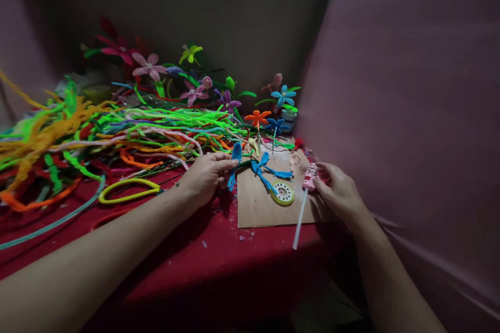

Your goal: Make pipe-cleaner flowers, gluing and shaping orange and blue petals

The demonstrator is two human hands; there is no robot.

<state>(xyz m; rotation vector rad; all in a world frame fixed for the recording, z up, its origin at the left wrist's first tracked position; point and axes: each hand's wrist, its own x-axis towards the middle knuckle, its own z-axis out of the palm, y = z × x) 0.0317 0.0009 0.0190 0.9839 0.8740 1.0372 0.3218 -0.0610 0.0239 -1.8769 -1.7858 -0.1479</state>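
My left hand (pixel 205 177) pinches a bent blue pipe cleaner (pixel 234 164) at the left edge of a brown cardboard sheet (pixel 260 208). More looped blue pipe cleaner (pixel 267 170) lies on the cardboard. My right hand (pixel 338 190) is closed round a small pink glue gun (pixel 310 177), with a white glue stick (pixel 300 221) sticking out toward me. A small roll of tape (pixel 283 192) lies on the cardboard between my hands.
A big heap of coloured pipe cleaners (pixel 97 132) covers the left of the red tablecloth (pixel 219 265). Finished pipe-cleaner flowers (pixel 195 91) stand at the back. Yellow-handled scissors (pixel 128 190) lie near my left wrist. A pink curtain (pixel 410 104) hangs at the right.
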